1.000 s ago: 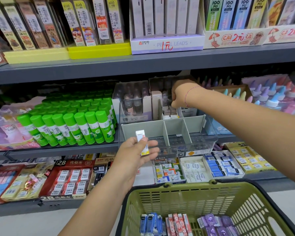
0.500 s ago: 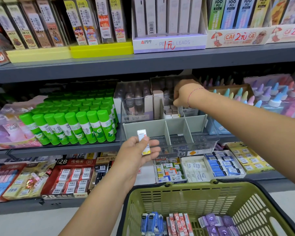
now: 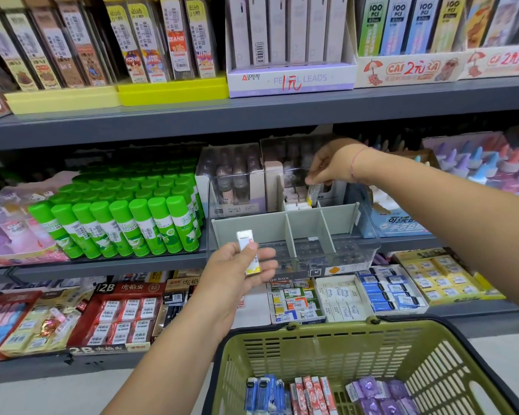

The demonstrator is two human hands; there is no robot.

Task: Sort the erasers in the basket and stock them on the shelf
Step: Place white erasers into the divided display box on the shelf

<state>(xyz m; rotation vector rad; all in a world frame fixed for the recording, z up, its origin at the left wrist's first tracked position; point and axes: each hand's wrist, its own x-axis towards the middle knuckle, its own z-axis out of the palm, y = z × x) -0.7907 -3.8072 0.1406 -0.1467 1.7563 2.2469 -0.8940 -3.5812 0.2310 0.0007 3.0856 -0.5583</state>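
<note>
Head view, from where I stand beside the stocker. The grey shelf (image 3: 252,115) is packed with stationery, with green glue sticks (image 3: 126,223) left of the work spot. The olive basket (image 3: 327,329) sits low in front of the person. On its floor are three sorted groups: blue erasers (image 3: 265,393), red erasers (image 3: 312,393) and purple erasers (image 3: 378,393). None of those are stocked yet.

The target looks like the clear divided storage box (image 3: 312,223) on the middle shelf. A few standing erasers (image 3: 295,197) fill part of its rear middle compartment, and that's the only stocked result I can see. My read: early in the task, with the white type going in and three colours left.

The right hand (image 3: 330,166) reaches over the box's rear section. Its thumb and fingertips pinch a white eraser (image 3: 313,194) by the top end. The eraser hangs upright, just beside the standing ones at the compartment's right side. I can't tell whether it touches them or the divider.

The left hand (image 3: 237,277) is in front of the box, near its front wall. Its fingers curl round a second eraser (image 3: 247,253), white with a yellow lower end. That one is upright, its top sticking out above the fingers, well apart from the rear compartment. It probably goes in next.
</note>
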